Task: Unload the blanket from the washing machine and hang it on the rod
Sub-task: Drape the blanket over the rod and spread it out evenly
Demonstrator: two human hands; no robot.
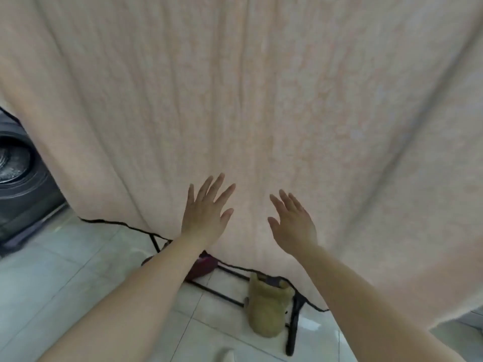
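Reaching forward from the bottom edge, both bare forearms. Spreading straight fingers against or just off the blanket (261, 100): left hand (205, 215) and right hand (292, 226), neither gripping anything; actual contact not determinable. Hanging as a wide pale peach sheet, filling most of the view, lower hem edged in dark trim ending above the floor (78, 270). Showing beneath the hem: black rack legs (294, 322), a tan plush toy (266, 309) lying on the tiles, a dark red item (203, 265) behind the left wrist. Standing at far left, partly covered by the blanket, dark washing machine (18, 178). Rod itself out of view.
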